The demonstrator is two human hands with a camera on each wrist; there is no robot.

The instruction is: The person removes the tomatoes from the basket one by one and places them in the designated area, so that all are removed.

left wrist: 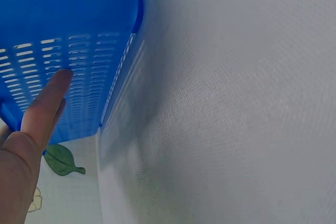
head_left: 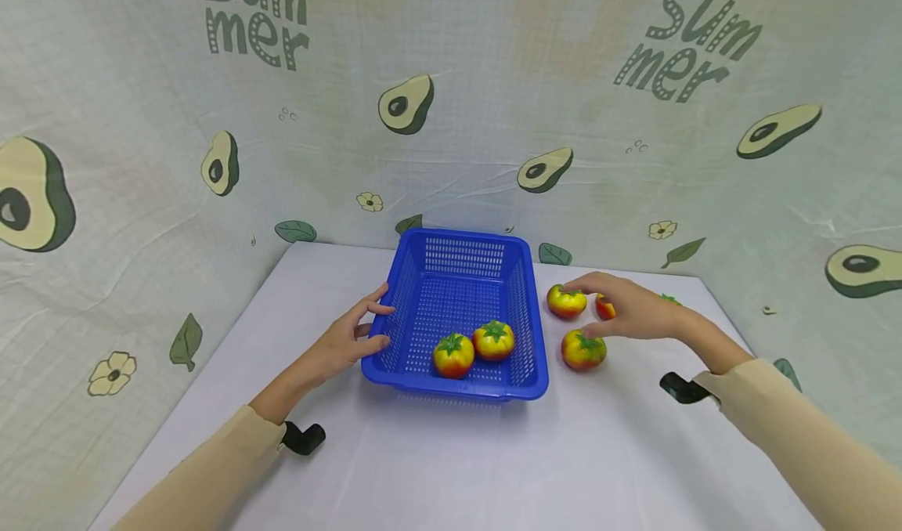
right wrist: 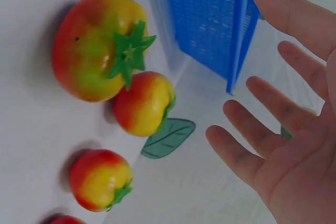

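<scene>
A blue plastic basket [head_left: 451, 388] stands mid-table with two red-and-yellow toy tomatoes, one [head_left: 453, 356] beside the other [head_left: 494, 341], at its near end. At the basket's left side is my left hand [head_left: 344, 344], fingers spread along the rim. In the left wrist view a finger [left wrist: 46, 106] lies against the slotted outer wall. To the right of the basket, my right hand [head_left: 630, 308] hovers over loose tomatoes with fingers extended, holding nothing. A near tomato [head_left: 583, 352] and a far tomato [head_left: 566, 302] show clearly; another [head_left: 604, 307] is partly hidden by the hand.
A green leafy top [head_left: 670, 299] peeks out behind the right hand. The white table [head_left: 437, 468] meets a printed cloth backdrop [head_left: 465, 139] at the back and sides. In the right wrist view, several tomatoes lie beside the basket wall [right wrist: 205, 30].
</scene>
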